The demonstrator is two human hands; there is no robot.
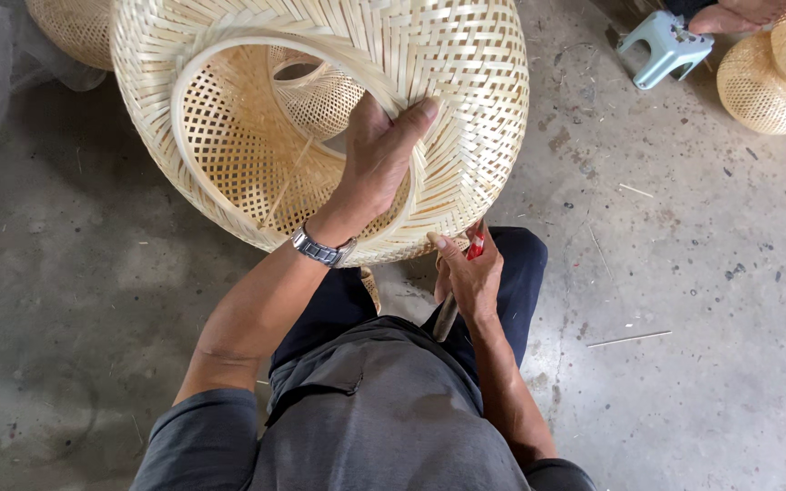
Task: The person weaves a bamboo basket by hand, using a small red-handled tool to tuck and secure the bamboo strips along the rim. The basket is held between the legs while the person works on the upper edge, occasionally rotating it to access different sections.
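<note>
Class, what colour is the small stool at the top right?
Pale blue-green stool, seen in the head view.

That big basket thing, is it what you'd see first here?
Yes: the big round woven bamboo basket fills the top middle, with the left hand gripping its rim. Just below it, the right hand holds a red-handled tool. At top right, a pale blue stool lies tipped on the concrete floor.

Below me: grey concrete floor, stained, strewn with thin slivers. Small pale-blue stool stands upper right.
</note>
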